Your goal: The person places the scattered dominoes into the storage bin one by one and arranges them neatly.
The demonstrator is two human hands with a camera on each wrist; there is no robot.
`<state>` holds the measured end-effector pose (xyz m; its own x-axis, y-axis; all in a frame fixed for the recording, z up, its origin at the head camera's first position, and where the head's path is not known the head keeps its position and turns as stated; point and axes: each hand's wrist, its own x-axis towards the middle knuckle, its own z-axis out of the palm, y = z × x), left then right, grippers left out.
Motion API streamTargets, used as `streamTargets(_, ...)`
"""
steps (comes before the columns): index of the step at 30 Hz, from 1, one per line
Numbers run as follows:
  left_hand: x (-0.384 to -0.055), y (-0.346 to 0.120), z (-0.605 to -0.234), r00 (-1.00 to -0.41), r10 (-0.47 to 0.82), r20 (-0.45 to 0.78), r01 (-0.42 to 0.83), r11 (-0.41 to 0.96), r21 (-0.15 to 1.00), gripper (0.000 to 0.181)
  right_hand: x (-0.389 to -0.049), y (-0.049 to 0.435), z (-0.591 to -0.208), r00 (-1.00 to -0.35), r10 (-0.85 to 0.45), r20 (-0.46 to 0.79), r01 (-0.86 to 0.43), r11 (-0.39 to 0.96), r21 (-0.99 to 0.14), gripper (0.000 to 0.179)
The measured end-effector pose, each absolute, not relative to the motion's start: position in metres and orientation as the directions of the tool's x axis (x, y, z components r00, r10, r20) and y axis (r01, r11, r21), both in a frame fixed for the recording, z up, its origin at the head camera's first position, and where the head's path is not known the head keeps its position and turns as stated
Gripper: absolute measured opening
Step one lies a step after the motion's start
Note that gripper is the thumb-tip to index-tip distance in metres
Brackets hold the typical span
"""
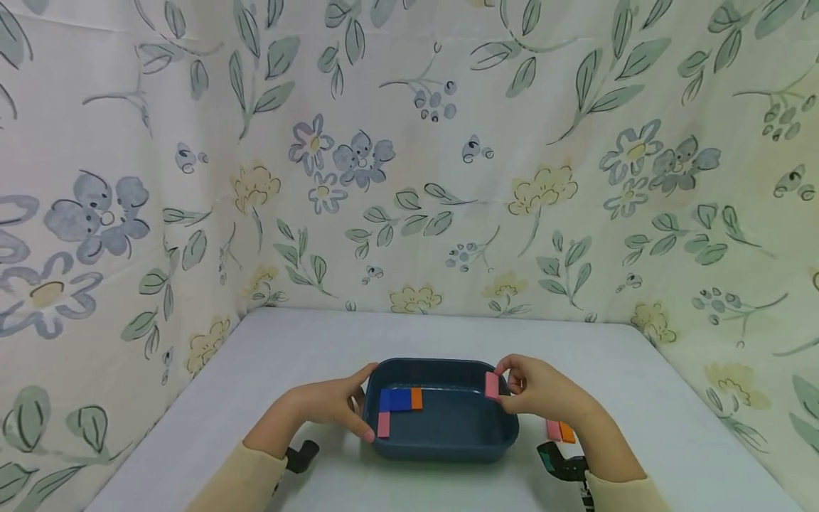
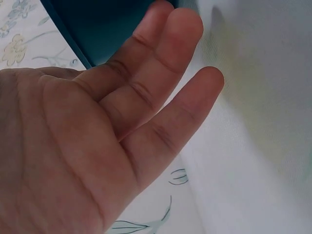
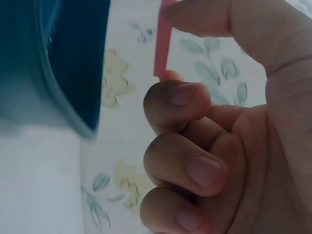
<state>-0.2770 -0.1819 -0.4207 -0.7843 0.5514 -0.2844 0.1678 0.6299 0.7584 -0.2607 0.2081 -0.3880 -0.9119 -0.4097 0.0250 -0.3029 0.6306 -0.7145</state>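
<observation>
In the head view a dark blue rectangular dish (image 1: pixel 441 454) with rounded corners stands on the white table. Along its inside left lie flat blue pieces (image 1: pixel 401 400), an orange piece (image 1: pixel 416 398) and a pink piece (image 1: pixel 383 424). My left hand (image 1: pixel 333 400) spans the dish's left end, thumb by the front corner, index finger by the back corner; the left wrist view shows its other fingers nearly straight. Over the dish's right end, my right hand (image 1: pixel 534 387) pinches a pink rectangular piece (image 1: pixel 491 385) between thumb and index finger, other fingers curled inward.
Another pink piece (image 1: pixel 554 430) and an orange piece (image 1: pixel 566 432) lie on the table (image 1: pixel 307 334) right of the dish, partly behind the right wrist. Black devices (image 1: pixel 566 466) are worn at both wrists. A floral cloth (image 1: pixel 409 178) hangs behind the table and at its sides.
</observation>
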Motion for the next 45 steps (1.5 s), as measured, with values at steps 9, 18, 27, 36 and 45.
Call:
streamTargets(9, -0.278, -0.184, -0.423, -0.79, 0.549, -0.271, 0.196, 0.645, 0.738, 0.125, -0.263, 0.151, -0.397, -0.862, -0.506, 0.026, -0.404, 0.656, -0.637, 0.04)
streamTargets(18, -0.277, -0.179, -0.422, -0.778, 0.578, -0.248, 0.227, 0.626, 0.747, 0.123, -0.266, 0.104, -0.407, -0.837, -0.547, -0.009, -0.448, 0.695, -0.563, 0.041)
streamTargets(27, -0.277, -0.181, -0.42, -0.782, 0.571, -0.25, 0.237, 0.644, 0.728, 0.125, -0.264, 0.072, -0.427, -0.835, -0.55, -0.019, -0.493, 0.764, -0.416, 0.04)
streamTargets(36, -0.278, -0.183, -0.42, -0.787, 0.563, -0.251, 0.232, 0.648, 0.726, 0.125, -0.267, 0.062, -0.441, -0.835, -0.549, -0.009, -0.501, 0.769, -0.397, 0.038)
streamTargets(45, -0.276, -0.186, -0.418, -0.787, 0.567, -0.244, 0.242, 0.647, 0.723, 0.125, -0.268, 0.055, -0.446, -0.82, -0.572, 0.002, -0.541, 0.774, -0.33, 0.035)
